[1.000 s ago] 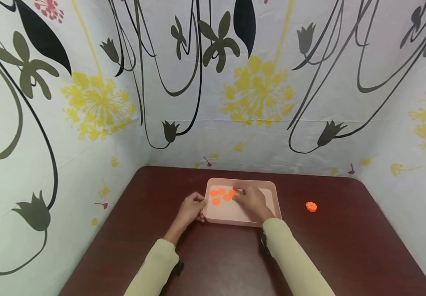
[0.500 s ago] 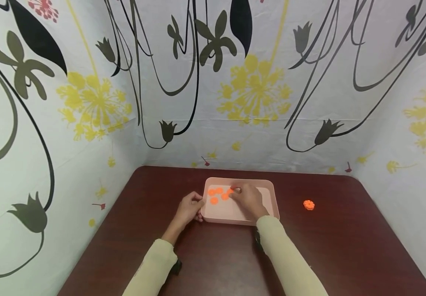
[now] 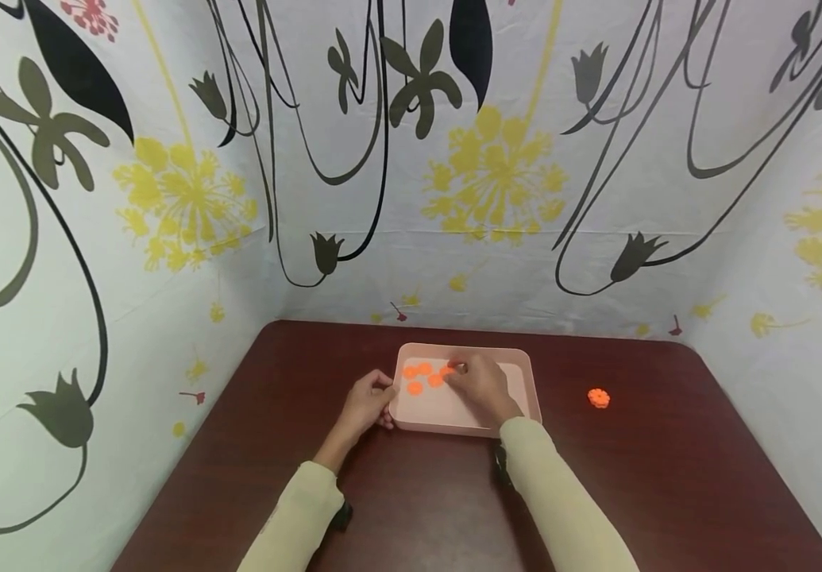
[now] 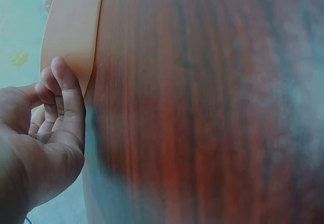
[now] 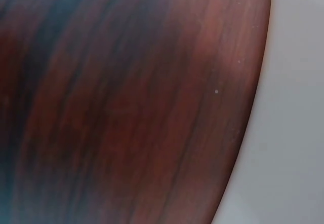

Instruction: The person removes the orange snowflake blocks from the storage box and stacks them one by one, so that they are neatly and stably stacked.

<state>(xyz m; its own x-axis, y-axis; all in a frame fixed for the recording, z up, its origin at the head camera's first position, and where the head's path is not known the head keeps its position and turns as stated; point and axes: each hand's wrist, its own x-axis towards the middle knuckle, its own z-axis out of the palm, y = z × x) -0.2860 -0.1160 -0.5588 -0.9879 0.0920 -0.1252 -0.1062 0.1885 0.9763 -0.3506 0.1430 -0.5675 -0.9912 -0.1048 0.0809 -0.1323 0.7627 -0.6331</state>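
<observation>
A shallow pink tray point(image 3: 453, 413) lies on the dark red-brown table. Several small flat orange discs point(image 3: 414, 388) are spread over its left half. My left hand point(image 3: 365, 403) holds the tray's left rim near the front corner; in the left wrist view, fingertips of the left hand point(image 4: 48, 138) meet the wall of the tray point(image 4: 73, 21). Over the tray's middle, my right hand point(image 3: 484, 388) pinches one orange disc point(image 3: 445, 371) at the right end of the group, its fingertips partly covering it. The right wrist view shows neither the hand nor the tray.
To the right of the tray lies a small orange stack with a scalloped, flower-like outline point(image 3: 599, 398). The table point(image 3: 668, 477) has rounded far corners. Patterned cloth point(image 3: 382, 199) hangs behind it and on both sides.
The view shifts slightly. Both hands and the tray stay in nearly the same places, with the right fingers still at the same disc.
</observation>
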